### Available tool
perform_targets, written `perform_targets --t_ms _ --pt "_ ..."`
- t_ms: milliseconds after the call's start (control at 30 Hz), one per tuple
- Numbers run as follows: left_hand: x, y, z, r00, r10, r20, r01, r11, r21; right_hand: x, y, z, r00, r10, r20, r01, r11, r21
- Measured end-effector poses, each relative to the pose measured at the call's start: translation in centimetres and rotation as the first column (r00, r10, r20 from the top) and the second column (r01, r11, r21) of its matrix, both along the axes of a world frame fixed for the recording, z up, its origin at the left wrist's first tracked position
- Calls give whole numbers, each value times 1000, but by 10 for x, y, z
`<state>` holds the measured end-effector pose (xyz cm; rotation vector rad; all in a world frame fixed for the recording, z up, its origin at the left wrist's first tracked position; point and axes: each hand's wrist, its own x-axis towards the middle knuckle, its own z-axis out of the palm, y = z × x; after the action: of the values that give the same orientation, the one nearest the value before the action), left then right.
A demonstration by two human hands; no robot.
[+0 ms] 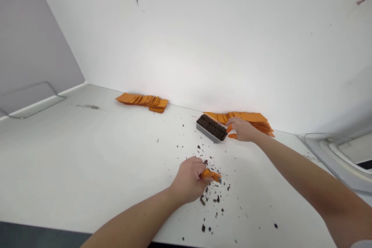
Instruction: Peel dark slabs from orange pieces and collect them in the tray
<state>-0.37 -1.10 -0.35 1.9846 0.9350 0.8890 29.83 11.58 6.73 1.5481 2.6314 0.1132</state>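
Fingers closed, my left hand (191, 180) grips a small orange packet (211, 175) with a greyish end, low over the white table. My right hand (240, 129), with orange covers on some fingertips, is at the right end of a metal tin (207, 133). Dark brown, thin pieces (212, 126) fill the tin in tight rows. The right fingers are bent and apart at the tin's edge; whether they pinch a piece is too small to tell. Behind that hand, a fanned row of orange packets (252, 117) lies against the wall.
Another row of orange packets (142, 100) lies along the wall to the left. Dark crumbs (217, 198) are scattered over the table (95, 162) around my left hand. A wire frame (37, 107) stands at the far left, and a pale plastic bin (343, 151) at the right.
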Motion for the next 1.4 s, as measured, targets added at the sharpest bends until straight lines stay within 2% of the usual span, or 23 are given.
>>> perform_targets --t_ms 167,367,567,800,1167,1400 --pt "0 0 0 1000 -27 16 27 999 19 -5 -12 -5 999 24 -47 -25 1000 -18" --pt "1 0 1 999 -40 27 38 997 73 -9 -1 -10 999 32 -37 -34 998 -57" --pt "0 0 4 999 -37 34 34 994 100 -15 11 -8 989 147 19 -146 988 -54" --pt "1 -1 3 999 -34 18 32 992 123 -25 6 -12 970 236 52 -235 972 -15" --pt "1 0 2 999 -39 8 38 991 127 -18 3 -15 972 231 42 -232 973 11" --pt "1 1 2 999 -46 18 43 989 145 -13 2 -12 994 109 21 -109 994 4"
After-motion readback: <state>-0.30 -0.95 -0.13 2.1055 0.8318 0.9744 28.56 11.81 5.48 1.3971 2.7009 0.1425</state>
